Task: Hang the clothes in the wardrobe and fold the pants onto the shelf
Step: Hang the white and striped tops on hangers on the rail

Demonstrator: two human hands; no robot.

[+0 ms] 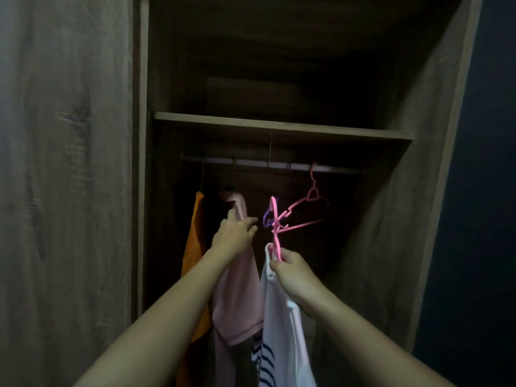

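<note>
The wardrobe door (69, 163) and shelf (279, 125) are wood-grain board with a matt finish and visible knots and streaks. The rail (251, 162) looks like smooth pale metal with a dull sheen. The pink hanger (275, 227) and empty hanger (314, 196) are smooth, slightly glossy plastic, while the pink shirt (240, 303), orange garment (195, 247) and white garment (282, 331) are soft matt cloth.
</note>
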